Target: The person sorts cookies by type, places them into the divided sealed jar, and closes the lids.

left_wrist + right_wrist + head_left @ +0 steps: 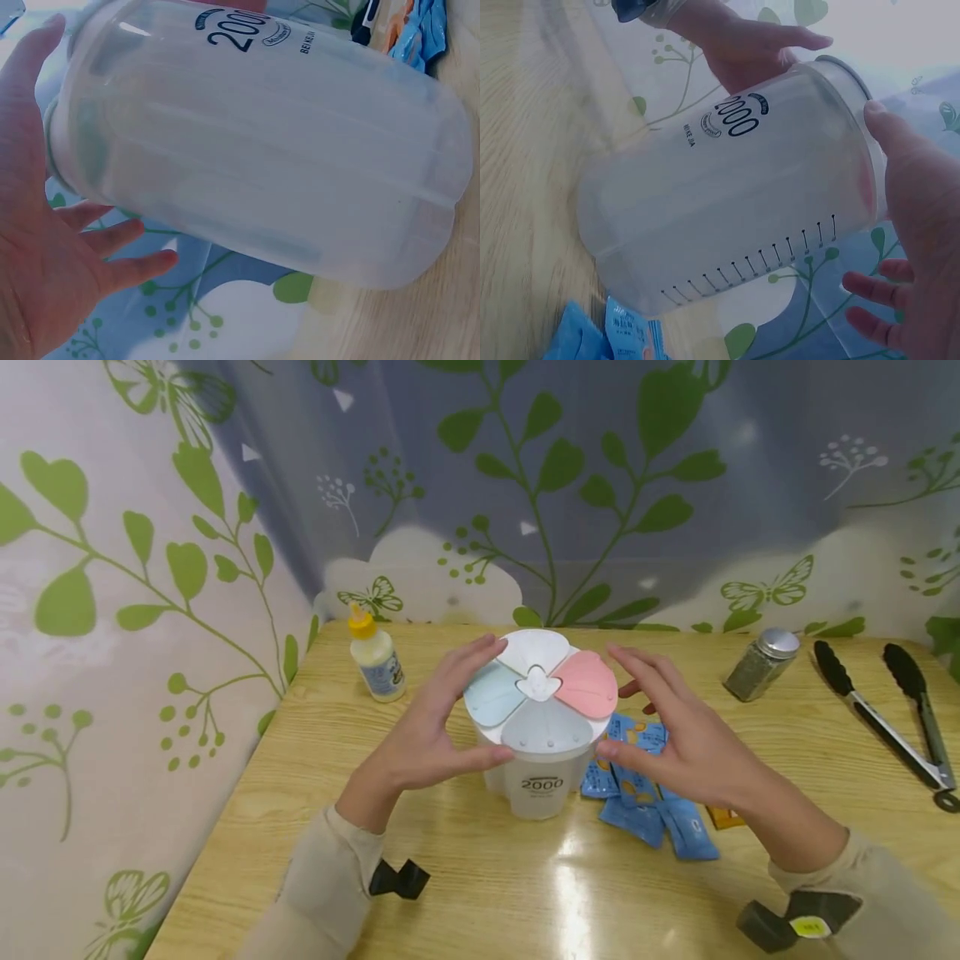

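A translucent plastic storage canister (542, 789), printed with "2000", stands upright on the table in the head view. Its round lid has petal-shaped flaps: white, pink (587, 685), pale blue (495, 695) and grey-blue. To its left, my left hand (431, 735) has its fingers spread around the lid's side, thumb near the front rim. My right hand (686, 739) is on the other side, thumb tip at the rim and fingers loosely bent. The right wrist view shows measuring marks down the canister (727, 195); in the left wrist view the hand's (60, 255) fingers are spread beside the lid end.
Several blue snack packets (637, 818) lie right of the canister, with an orange packet (723, 817) beside them. A glue bottle (379, 664) with a yellow cap stands back left. Toward the right are a spice jar (761, 666) and black-tipped tongs (892, 731). Leaf-patterned cloth (420, 485) hangs behind.
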Motion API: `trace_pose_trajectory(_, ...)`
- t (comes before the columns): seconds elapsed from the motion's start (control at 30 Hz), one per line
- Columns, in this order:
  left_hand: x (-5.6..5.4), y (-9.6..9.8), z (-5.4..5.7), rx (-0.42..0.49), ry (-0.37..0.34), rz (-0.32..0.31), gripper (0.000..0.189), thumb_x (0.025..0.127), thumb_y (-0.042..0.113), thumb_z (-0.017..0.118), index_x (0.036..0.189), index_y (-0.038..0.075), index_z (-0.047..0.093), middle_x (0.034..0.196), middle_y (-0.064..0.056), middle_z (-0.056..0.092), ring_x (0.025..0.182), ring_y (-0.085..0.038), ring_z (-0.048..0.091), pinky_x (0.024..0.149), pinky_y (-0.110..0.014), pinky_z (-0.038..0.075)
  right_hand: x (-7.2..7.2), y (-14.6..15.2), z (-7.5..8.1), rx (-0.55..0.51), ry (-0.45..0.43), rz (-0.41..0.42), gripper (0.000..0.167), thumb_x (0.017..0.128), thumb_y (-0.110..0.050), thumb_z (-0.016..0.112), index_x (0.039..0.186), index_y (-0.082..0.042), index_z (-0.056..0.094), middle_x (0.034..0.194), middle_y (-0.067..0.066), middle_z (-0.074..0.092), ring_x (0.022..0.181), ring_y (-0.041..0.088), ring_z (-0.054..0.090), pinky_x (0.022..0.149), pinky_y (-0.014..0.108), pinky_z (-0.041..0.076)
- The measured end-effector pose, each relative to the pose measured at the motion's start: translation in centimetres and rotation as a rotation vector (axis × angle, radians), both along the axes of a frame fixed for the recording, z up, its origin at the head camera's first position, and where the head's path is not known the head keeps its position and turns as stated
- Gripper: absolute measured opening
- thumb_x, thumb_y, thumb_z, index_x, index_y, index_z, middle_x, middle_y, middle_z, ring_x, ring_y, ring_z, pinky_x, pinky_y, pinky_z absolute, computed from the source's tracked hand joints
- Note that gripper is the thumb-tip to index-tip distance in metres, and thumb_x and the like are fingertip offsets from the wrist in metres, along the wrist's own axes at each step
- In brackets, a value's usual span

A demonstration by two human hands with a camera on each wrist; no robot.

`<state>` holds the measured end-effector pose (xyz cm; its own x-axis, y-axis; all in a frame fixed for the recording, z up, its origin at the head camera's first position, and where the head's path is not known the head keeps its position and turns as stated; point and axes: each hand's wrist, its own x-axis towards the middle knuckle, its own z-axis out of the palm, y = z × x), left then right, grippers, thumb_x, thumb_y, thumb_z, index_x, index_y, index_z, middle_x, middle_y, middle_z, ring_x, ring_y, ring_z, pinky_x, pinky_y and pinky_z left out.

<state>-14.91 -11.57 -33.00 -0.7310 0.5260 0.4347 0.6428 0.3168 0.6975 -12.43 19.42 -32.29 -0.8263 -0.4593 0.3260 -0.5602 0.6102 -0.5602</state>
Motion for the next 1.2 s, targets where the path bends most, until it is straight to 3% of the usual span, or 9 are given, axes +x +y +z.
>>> trace_pose_trajectory(0.27, -0.2, 0.4, -0.5, 0.027, 0.004, 0.013, 0.085, 0.078, 0.078, 0.062, 0.139, 0.02, 0.053, 0.161, -0.002, 0.03, 0.147, -0.024, 0.032, 0.114, -0.057, 0.035, -0.3, -1.1, 0.0, -0.048, 0.045, 0.032, 0.089, 0.083, -0.022, 0.081, 0.157, -0.029, 0.03, 0.157, -0.001, 0.035, 0.118, 0.01, 0.048, 0.079, 0.03, 0.047)
trace_pose_trajectory(0.53, -0.3, 0.9, -0.9, 0.078, 0.008, 0.015, 0.082, 0.079, 0.077, 0.062, 0.132, 0.016, 0.055, 0.158, -0.006, 0.033, 0.147, -0.025, 0.033, 0.114, -0.055, 0.037, -0.3, -1.3, -0.1, -0.097, 0.041, 0.024, 0.088, 0.081, -0.02, 0.083, 0.155, -0.029, 0.035, 0.145, -0.005, 0.046, 0.111, 0.006, 0.049, 0.073, 0.027, 0.048)
trace_pose_trajectory(0.73, -0.4, 1.1, -1.0, 0.095, 0.011, 0.035, 0.083, 0.079, 0.08, 0.058, 0.131, 0.015, 0.056, 0.158, -0.007, 0.034, 0.145, -0.026, 0.036, 0.109, -0.052, 0.043, -0.3, -1.4, 0.2, -0.125, 0.045, 0.016, 0.086, 0.08, -0.017, 0.083, 0.153, -0.028, 0.039, 0.154, -0.002, 0.041, 0.11, 0.006, 0.048, 0.07, 0.026, 0.047)
trace_pose_trajectory(0.9, -0.4, 1.5, -0.9, 0.127, 0.018, 0.06, 0.077, 0.087, 0.078, 0.047, 0.125, 0.012, 0.06, 0.154, -0.01, 0.039, 0.14, -0.028, 0.042, 0.099, -0.045, 0.052, -0.4, -2.1, 0.7, -0.204, 0.086, -0.005, 0.064, 0.085, -0.013, 0.078, 0.144, -0.02, 0.054, 0.148, 0.0, 0.051, 0.103, 0.006, 0.051, 0.068, 0.023, 0.044)
trace_pose_trajectory(1.07, -0.6, 2.1, -0.6, 0.184, 0.017, 0.079, 0.059, 0.102, 0.059, 0.041, 0.116, 0.005, 0.061, 0.151, -0.011, 0.045, 0.145, -0.024, 0.038, 0.116, -0.05, 0.036, -0.6, -3.2, 1.4, -0.285, 0.105, -0.062, 0.036, 0.09, -0.012, 0.073, 0.126, -0.017, 0.069, 0.133, -0.001, 0.062, 0.092, 0.006, 0.055, 0.062, 0.02, 0.045)
trace_pose_trajectory(1.2, -0.8, 2.3, -0.6, 0.248, 0.002, 0.05, 0.042, 0.107, 0.038, 0.042, 0.111, 0.0, 0.059, 0.152, -0.016, 0.044, 0.147, -0.022, 0.036, 0.121, -0.047, 0.03, -0.8, -3.6, 1.8, -0.309, 0.094, -0.101, 0.028, 0.091, -0.013, 0.073, 0.118, -0.015, 0.072, 0.126, 0.001, 0.066, 0.085, 0.008, 0.054, 0.059, 0.018, 0.045)
